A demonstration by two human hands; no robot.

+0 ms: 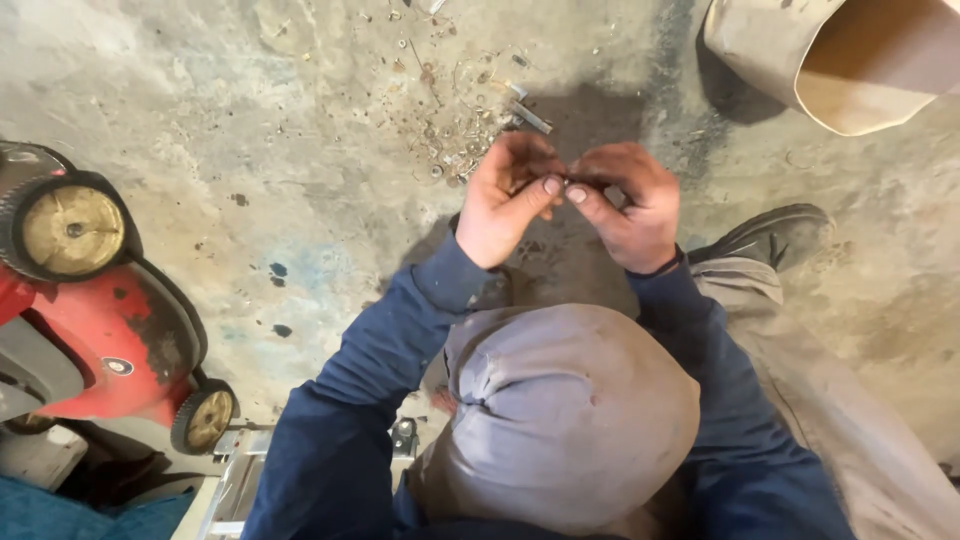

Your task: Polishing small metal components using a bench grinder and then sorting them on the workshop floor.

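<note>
My left hand [508,198] and my right hand [628,203] meet in front of me above a concrete floor, thumbs and fingertips pinched together on a small metal part [566,182] held between them. The part is mostly hidden by my fingers. Both arms wear dark blue sleeves. Just beyond my hands lies a scatter of small metal washers, nuts and bolts [455,140] on the floor, with one longer bolt [530,118] near my left fingertips.
A red lawn mower [90,330] with yellowed wheels stands at the left. A tan cardboard box [850,60] sits at the top right. My knee in grey cloth [565,410] and a dark shoe [770,235] are below my hands. A metal frame [235,480] lies at bottom left.
</note>
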